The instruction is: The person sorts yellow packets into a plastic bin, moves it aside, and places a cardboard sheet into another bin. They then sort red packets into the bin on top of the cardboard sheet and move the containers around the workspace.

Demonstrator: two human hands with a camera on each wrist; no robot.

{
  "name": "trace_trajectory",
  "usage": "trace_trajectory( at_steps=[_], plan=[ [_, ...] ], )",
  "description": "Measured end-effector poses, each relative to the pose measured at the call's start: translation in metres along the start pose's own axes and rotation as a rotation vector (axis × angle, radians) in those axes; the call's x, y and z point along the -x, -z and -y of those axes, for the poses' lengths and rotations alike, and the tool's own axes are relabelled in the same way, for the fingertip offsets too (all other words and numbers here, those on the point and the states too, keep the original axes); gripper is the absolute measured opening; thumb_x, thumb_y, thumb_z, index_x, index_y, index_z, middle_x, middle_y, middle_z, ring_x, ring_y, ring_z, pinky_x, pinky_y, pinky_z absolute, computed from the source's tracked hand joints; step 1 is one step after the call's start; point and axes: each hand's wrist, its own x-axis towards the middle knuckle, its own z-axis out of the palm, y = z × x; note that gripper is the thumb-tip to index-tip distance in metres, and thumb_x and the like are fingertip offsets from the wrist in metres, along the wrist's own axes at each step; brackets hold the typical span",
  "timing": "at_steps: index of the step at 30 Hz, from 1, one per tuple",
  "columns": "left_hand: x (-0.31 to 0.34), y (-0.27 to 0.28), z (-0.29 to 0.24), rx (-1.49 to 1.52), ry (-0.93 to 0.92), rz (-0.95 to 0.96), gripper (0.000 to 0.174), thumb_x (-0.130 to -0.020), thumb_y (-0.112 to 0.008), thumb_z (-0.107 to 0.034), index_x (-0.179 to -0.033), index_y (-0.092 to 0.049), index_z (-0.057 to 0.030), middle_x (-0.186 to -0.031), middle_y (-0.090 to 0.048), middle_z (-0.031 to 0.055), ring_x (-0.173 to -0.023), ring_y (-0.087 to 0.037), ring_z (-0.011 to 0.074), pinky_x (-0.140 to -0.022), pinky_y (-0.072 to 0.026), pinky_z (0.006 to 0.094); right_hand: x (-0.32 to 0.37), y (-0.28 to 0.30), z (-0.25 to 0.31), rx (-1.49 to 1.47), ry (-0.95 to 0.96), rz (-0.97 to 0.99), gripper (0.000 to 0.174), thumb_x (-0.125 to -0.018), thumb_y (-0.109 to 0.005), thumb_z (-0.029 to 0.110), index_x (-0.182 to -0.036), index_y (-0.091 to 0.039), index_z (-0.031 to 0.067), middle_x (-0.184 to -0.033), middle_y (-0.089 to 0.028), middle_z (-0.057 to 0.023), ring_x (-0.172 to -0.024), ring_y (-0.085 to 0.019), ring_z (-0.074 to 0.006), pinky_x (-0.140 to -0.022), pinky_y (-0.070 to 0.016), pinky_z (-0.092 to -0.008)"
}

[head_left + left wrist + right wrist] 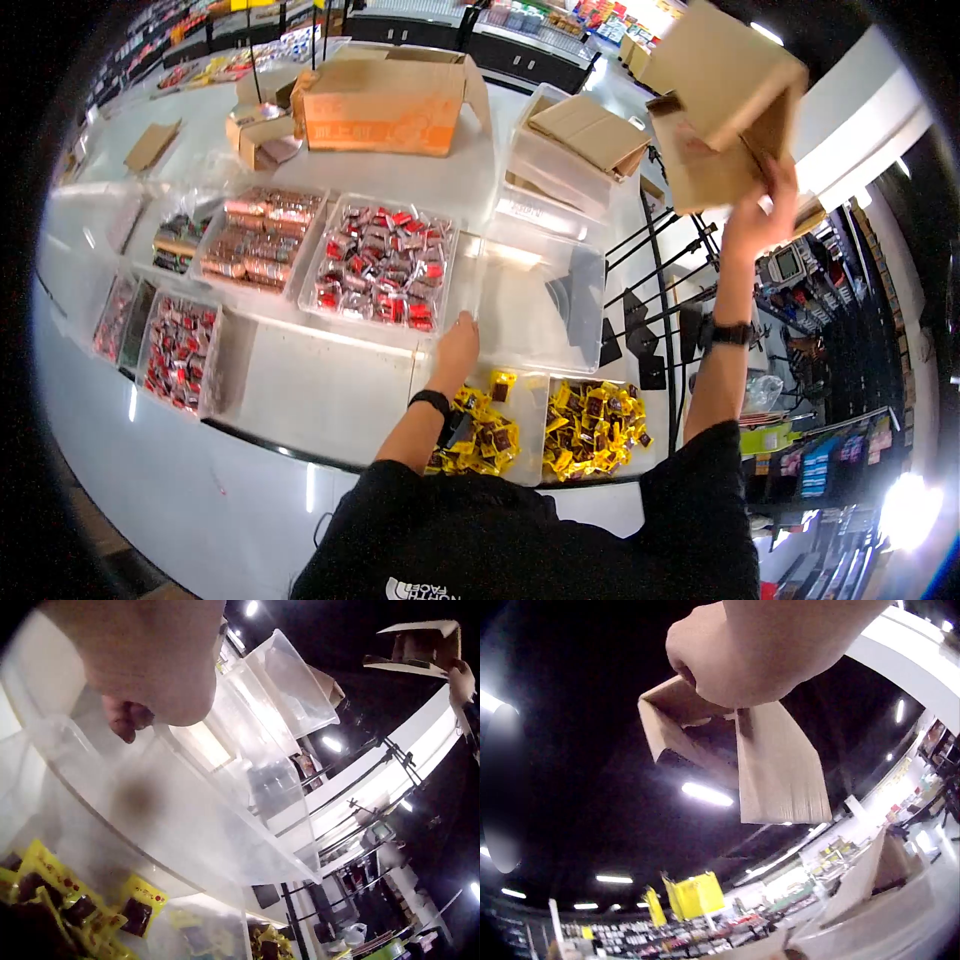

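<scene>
My right hand (757, 222) grips the edge of an open cardboard box (725, 85) and holds it up high at the right. In the right wrist view the box's flaps (780, 769) hang below my fist. My left hand (458, 348) is at the near left edge of a clear plastic bin (520, 310), its fingers curled at the rim. The left wrist view has that bin's wall (225, 817) beneath the hand. Yellow-wrapped sweets (490, 440) lie in a bin just below my left wrist, with more yellow sweets (592, 425) to the right.
Bins of red-wrapped sweets (380, 265) and pinkish packets (262, 240) stand to the left. An orange-printed carton (380, 108) sits at the back. Stacked clear bins (555, 205) hold folded cardboard (585, 130). Black metal rods (650, 270) edge the table at right.
</scene>
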Motion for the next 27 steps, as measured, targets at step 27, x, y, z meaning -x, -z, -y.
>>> trace_trajectory(
  at_steps=[27],
  plan=[
    [0.002, -0.003, 0.014, 0.171, -0.022, -0.047, 0.029, -0.091, -0.037, -0.025, -0.107, -0.043, -0.0015, -0.094, -0.056, 0.0269, -0.086, -0.054, 0.0430, -0.073, -0.0419, 0.0497, 0.088, -0.182, -0.003, 0.290, -0.242, 0.660, 0.035, -0.077, -0.047, 0.004, -0.110, -0.047, 0.0153, -0.111, -0.053, -0.0070, -0.080, -0.061, -0.0278, -0.059, -0.0524, -0.0405]
  ],
)
